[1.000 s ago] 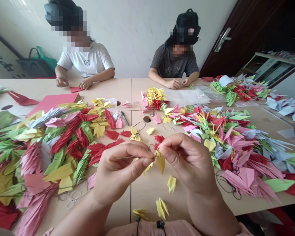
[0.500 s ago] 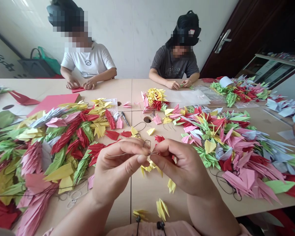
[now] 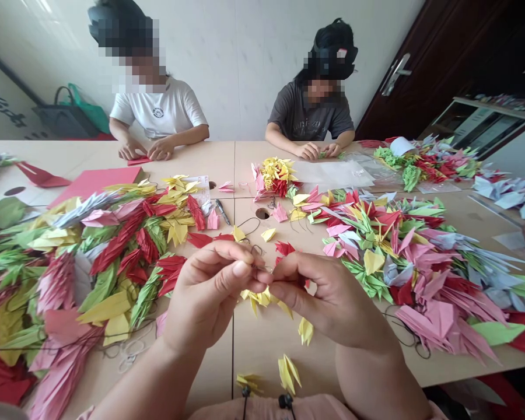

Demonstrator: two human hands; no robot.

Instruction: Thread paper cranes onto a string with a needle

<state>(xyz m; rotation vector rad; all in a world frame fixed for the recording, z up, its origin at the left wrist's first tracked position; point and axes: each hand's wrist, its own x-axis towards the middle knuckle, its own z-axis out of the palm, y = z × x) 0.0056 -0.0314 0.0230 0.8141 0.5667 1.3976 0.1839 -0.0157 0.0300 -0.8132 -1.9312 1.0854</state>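
Observation:
My left hand [image 3: 210, 291] and my right hand [image 3: 328, 297] meet fingertip to fingertip above the wooden table [image 3: 262, 344], both pinched shut. Between them runs a thin needle with dark thread [image 3: 259, 261]. A yellow paper crane [image 3: 265, 297] hangs just under the fingertips, seemingly on the thread. Which hand grips the needle and which the crane is hard to tell. Loose yellow cranes [image 3: 305, 329] lie on the table below my hands.
Big heaps of folded paper cranes in pink, red, green and yellow lie left [image 3: 70, 256] and right [image 3: 420, 251]. Two other people sit across the table folding paper, one in white [image 3: 157, 114], one in grey [image 3: 310, 114]. A pen [image 3: 222, 211] and red paper sheets [image 3: 96, 179] lie mid-table.
My hands have drawn closer together until the fingertips touch. The yellow crane has slid left along the thread, from under my right fingers to below the meeting point.

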